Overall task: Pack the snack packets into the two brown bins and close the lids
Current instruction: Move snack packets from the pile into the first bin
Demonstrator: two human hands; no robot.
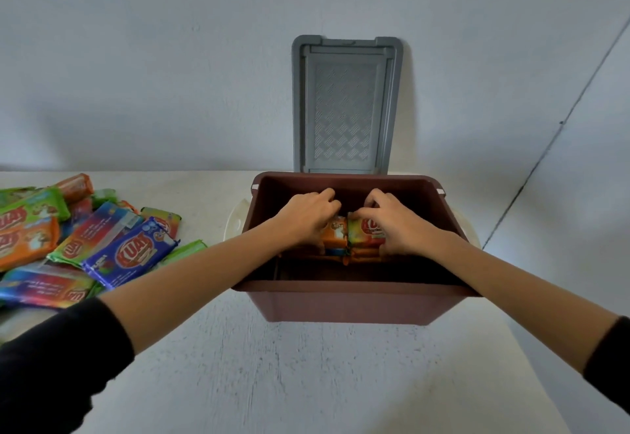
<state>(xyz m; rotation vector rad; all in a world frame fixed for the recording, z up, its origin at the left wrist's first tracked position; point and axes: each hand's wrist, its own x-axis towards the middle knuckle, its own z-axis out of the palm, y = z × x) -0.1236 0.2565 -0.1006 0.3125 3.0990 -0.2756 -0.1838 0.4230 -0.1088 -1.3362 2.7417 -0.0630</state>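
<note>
- Now, you have both hands down inside the brown bin [341, 300]. Your left hand [308, 215] curls its fingers over the top edge of the orange packet [335, 237]. Your right hand [392, 220] curls its fingers round the red-and-green packet [367, 229], just beside it at three o'clock.
- Those two packets stand on edge, touching each other, on a lower layer of packets [354, 252] in the bin's middle. The floor toward six o'clock looks bare, though shadow hides much of it.
- Press the pair together and seat them squarely, edges level, so the row sits tight and nothing tips toward six o'clock.
- Fill from the twelve o'clock wall outward, since loose gaps will likely cost you room later.
- Mind the wrappers: they look slick and crinkly, so pinch them by the edges, not the flat faces, and don't crush what's inside.
- Your supply, the loose pile [85, 239], lies on the table [306, 382] at nine o'clock from the bin, well apart. Reach for it with the left hand while the right steadies the row.
- The grey lid [344, 106] stands open at twelve o'clock, leaning on the wall. Stack no higher than the rim or it probably won't shut.
- Only one brown bin is in view, and much packing looks left to do.
</note>
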